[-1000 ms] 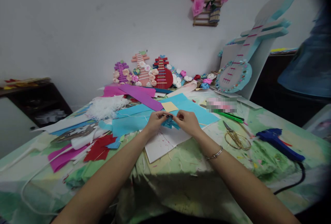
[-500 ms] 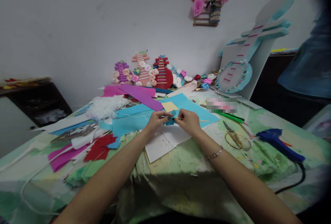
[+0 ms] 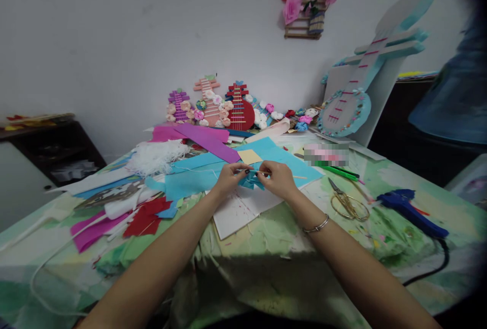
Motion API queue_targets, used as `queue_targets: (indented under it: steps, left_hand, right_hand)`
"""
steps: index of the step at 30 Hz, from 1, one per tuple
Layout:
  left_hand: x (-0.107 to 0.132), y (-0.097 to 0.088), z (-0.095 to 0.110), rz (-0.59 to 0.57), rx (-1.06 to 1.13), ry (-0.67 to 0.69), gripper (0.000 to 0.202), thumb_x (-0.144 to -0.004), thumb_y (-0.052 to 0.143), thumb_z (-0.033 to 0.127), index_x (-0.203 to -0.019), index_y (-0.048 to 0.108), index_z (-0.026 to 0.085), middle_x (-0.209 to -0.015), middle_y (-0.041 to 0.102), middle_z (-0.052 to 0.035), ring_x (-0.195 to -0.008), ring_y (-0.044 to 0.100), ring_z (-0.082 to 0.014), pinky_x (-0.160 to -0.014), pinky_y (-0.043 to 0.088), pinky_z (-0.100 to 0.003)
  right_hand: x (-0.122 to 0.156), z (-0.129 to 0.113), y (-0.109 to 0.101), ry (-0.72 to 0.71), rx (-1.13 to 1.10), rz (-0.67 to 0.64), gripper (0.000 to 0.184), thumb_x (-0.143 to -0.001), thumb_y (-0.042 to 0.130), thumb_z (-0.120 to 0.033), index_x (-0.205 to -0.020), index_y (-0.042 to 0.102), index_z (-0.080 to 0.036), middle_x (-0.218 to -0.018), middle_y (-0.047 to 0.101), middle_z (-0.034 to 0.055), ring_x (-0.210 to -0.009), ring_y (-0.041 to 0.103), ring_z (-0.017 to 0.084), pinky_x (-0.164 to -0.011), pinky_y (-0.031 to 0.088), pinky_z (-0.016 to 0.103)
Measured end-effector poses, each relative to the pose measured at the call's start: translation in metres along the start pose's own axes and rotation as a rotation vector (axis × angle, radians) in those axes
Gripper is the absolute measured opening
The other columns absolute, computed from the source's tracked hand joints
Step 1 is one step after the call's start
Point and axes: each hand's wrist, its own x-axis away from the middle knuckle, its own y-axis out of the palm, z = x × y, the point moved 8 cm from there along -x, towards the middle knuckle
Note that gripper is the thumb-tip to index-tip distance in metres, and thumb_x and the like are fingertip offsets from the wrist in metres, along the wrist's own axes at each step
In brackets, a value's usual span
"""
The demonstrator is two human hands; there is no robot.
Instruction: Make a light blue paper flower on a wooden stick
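Between my hands is a small crumpled piece of blue paper (image 3: 251,182). My left hand (image 3: 229,179) pinches its left side with thumb and fingertips. My right hand (image 3: 278,179) pinches a thin wooden stick (image 3: 300,177), whose far end sticks out to the right past the knuckles. The stick's other end lies along the paper's upper edge. Below the hands rests a white board (image 3: 238,215) with reddish marks. Behind them lie a large blue sheet (image 3: 292,159) and a small cream square (image 3: 250,156).
Gold-handled scissors (image 3: 349,205) and a blue glue gun (image 3: 413,212) with a black cord lie on the right. On the left are shredded white paper (image 3: 158,156) and red scraps (image 3: 148,218). Decorated model lutes (image 3: 239,108) lean at the back wall.
The blue paper has spread from a compact bunch into a looser piece hanging below the stick. Both hands have shifted only slightly.
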Motion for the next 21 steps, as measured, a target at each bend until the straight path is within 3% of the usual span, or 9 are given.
queue_targets:
  steps: [6,14,21]
  left_hand:
    - [-0.0004,0.0004,0.0004,0.016,-0.036,0.04,0.032,-0.064,0.071,0.04,-0.08,0.072,0.013,-0.078,0.07,-0.0083,-0.072,0.062,-0.0173,-0.063,0.046,-0.025]
    - [0.0013,0.0065,0.0014,-0.082,0.082,-0.007,0.024,-0.063,0.069,0.029,-0.081,0.069,0.013,-0.079,0.068,-0.0061,-0.075,0.061,-0.0168,-0.069,0.046,-0.025]
    - [0.0021,0.0048,-0.0005,-0.036,0.156,-0.076,0.019,-0.056,0.067,0.021,-0.073,0.066,0.013,-0.07,0.064,-0.0014,-0.065,0.056,-0.0125,-0.063,0.042,-0.023]
  right_hand:
    - [-0.0013,0.0017,0.002,0.016,0.03,-0.017,0.03,-0.082,0.047,-0.039,-0.065,0.06,-0.018,-0.068,0.064,0.0019,-0.062,0.052,0.012,-0.055,0.024,0.024]
    - [-0.0003,0.0024,0.0019,0.005,0.054,0.015,0.02,-0.077,0.056,-0.036,-0.068,0.06,-0.019,-0.074,0.065,0.0014,-0.066,0.053,0.012,-0.056,0.026,0.023]
    - [-0.0003,0.0014,0.0012,-0.018,0.004,0.018,0.021,-0.076,0.059,-0.037,-0.067,0.059,-0.018,-0.074,0.063,0.0013,-0.065,0.052,0.011,-0.057,0.028,0.022]
